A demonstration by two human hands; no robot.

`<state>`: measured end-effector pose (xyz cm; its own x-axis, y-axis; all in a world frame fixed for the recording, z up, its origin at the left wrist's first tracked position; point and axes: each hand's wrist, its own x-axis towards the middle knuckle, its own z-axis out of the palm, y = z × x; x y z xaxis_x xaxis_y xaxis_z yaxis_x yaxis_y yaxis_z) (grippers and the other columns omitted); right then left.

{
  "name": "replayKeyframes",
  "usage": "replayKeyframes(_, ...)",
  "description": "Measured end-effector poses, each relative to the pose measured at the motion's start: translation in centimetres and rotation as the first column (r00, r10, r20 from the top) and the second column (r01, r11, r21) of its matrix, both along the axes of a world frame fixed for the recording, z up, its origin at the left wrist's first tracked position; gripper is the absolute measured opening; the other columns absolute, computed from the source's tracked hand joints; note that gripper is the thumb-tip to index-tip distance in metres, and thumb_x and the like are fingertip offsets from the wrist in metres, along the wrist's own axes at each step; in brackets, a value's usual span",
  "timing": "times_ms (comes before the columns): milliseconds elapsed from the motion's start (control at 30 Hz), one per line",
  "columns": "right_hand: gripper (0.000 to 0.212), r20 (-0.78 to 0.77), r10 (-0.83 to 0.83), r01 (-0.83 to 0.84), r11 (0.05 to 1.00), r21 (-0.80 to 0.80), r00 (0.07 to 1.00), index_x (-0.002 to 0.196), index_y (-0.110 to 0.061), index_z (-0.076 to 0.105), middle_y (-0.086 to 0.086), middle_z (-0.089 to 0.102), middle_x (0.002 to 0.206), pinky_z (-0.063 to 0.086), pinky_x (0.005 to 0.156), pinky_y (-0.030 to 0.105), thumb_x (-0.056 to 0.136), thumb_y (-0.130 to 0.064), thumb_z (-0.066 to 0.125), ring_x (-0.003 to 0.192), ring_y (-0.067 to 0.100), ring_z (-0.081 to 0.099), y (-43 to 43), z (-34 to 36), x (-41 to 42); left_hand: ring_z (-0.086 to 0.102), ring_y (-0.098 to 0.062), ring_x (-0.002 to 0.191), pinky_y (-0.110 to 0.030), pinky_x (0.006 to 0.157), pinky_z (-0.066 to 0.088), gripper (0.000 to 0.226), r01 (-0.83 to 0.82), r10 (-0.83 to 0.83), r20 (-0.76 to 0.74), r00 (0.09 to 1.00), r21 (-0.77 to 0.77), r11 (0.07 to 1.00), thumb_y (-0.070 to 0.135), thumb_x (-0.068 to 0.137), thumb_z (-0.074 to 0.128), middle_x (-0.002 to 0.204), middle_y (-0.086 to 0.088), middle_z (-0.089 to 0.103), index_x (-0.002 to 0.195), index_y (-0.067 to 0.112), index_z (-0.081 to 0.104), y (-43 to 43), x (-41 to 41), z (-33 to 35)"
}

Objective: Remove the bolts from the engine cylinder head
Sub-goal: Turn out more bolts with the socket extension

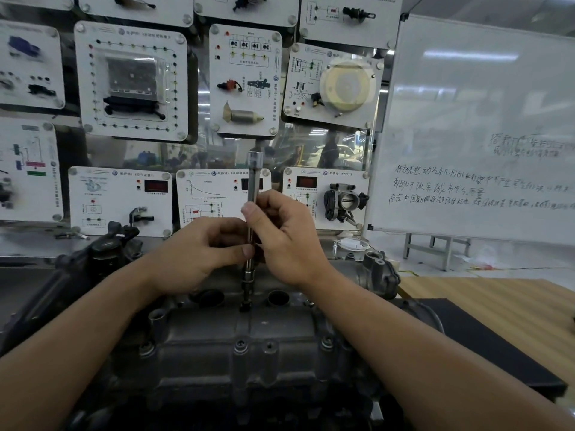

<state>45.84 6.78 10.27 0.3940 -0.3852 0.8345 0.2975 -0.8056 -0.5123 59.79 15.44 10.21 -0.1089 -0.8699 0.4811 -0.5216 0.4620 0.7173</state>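
My left hand (pixel 205 247) and right hand (pixel 280 234) both pinch the upright extension bar (pixel 253 178), its lower end seated near the far edge of the cylinder head (pixel 242 334).

Both arms are bare and reach into the frame from the bottom corners. The left forearm (pixel 77 331) runs from the lower left up towards the centre, and the right forearm (pixel 420 343) runs from the lower right. The two hands meet at mid-frame, just beside each other. The left hand (pixel 202 247) lies back up, with its fingers curled away and its thumb stretched to the right, the tip pressed against a thin upright metal rod (pixel 253 178). The right hand (pixel 281 234) sits slightly higher, its wrist bent. Its fingers wrap round the same rod and its thumb presses on the near side.
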Motion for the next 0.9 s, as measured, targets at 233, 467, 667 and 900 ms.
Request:
replayKeyframes(233, 0.017, 0.034, -0.012, 0.012, 1.000, 0.012, 0.999, 0.086, -0.011, 0.063, 0.014, 0.057, 0.059, 0.047, 0.049, 0.034, 0.088, -0.025, 0.072, 0.050, 0.021, 0.052, 0.23, -0.05, 0.01, 0.073, -0.014, 0.092, -0.026, 0.085, 0.058, 0.029, -0.090, 0.095, 0.081, 0.992, -0.065, 0.994, 0.034, 0.079, 0.071, 0.097, -0.001, 0.077, 0.105, 0.021, 0.071, 0.11, -0.03, -0.08)
replayKeyframes(467, 0.027, 0.043, -0.035, 0.033, 0.999, 0.037, 0.998, 0.072, -0.014, 0.052, -0.008, 0.053, 0.052, 0.044, 0.044, 0.019, 0.087, -0.016, 0.074, 0.042, 0.001, 0.052, -0.32, -0.19, 0.26, 0.071, -0.013, 0.091, -0.018, 0.079, 0.055, 0.033, -0.123, 0.134, 0.121, 0.984, -0.093, 0.988, 0.039, 0.079, 0.071, 0.097, 0.000, 0.075, 0.108, 0.024, 0.068, -0.09, 0.00, -0.14)
replayKeyframes(667, 0.022, 0.043, -0.081, 0.078, 0.995, 0.057, 0.996, 0.082, -0.015, 0.056, -0.004, 0.053, 0.056, 0.046, 0.049, 0.031, 0.084, -0.021, 0.076, 0.051, 0.009, 0.050, -0.28, 0.04, 0.01, 0.071, -0.011, 0.096, -0.020, 0.084, 0.054, 0.028, -0.078, 0.083, 0.074, 0.994, -0.076, 0.994, 0.031, 0.082, 0.068, 0.100, 0.003, 0.076, 0.108, 0.023, 0.069, 0.25, -0.23, -0.05)
replayKeyframes(900, 0.018, -0.004, 0.008, -0.008, 1.000, -0.022, 1.000, 0.089, -0.003, 0.061, -0.009, 0.054, 0.068, 0.044, 0.060, 0.026, 0.097, -0.019, 0.057, 0.065, 0.009, 0.050, -0.20, -0.21, -0.28, 0.073, -0.010, 0.096, -0.015, 0.081, 0.053, 0.026, 0.018, -0.018, 0.014, 1.000, -0.007, 1.000, -0.006, 0.092, 0.058, 0.100, 0.000, 0.079, 0.106, 0.013, 0.071, 0.50, -0.15, -0.20)
